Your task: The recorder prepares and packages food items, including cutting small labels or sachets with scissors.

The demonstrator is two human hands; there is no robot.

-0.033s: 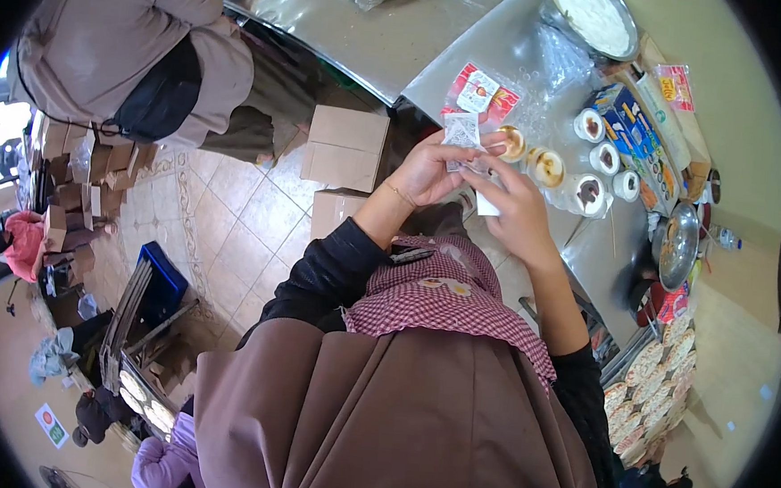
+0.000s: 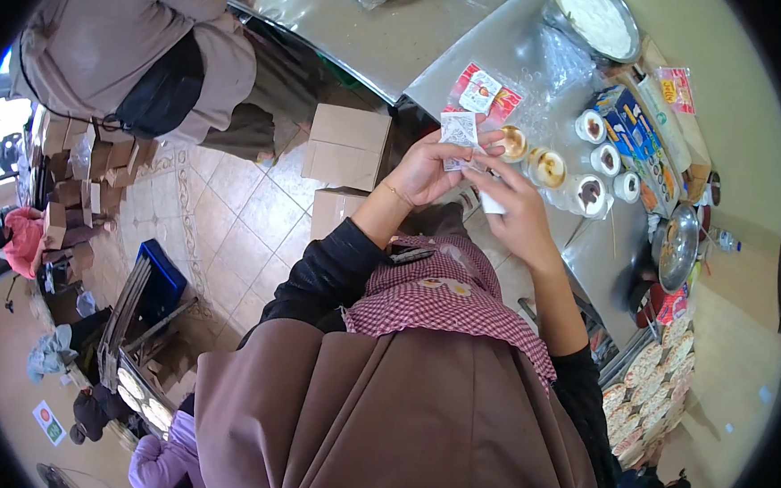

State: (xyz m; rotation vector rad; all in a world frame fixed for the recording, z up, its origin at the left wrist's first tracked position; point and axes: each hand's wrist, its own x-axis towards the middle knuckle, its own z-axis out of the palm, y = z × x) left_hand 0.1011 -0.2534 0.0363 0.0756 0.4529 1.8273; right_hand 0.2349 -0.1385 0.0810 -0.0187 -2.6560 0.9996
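My left hand is closed on a small white slip with dark print, thumb across its lower part. Close against it, my right hand has its fingertips at the slip's lower end. A plain white piece, perhaps paper, sits tucked under the right fingers. Past the fingertips, a red and white packet with a white card lies on the steel table. Round cups with brown-topped white filling stand just right of my hands.
More small cups stand beside a blue carton. A large bowl of white cream is at the far right, a metal bowl nearer. Cardboard boxes rest on the tiled floor. Another person is at the left.
My right fingers have shifted slightly at the slip's lower end, and the white piece under them has tilted a little. My left hand keeps its grip.
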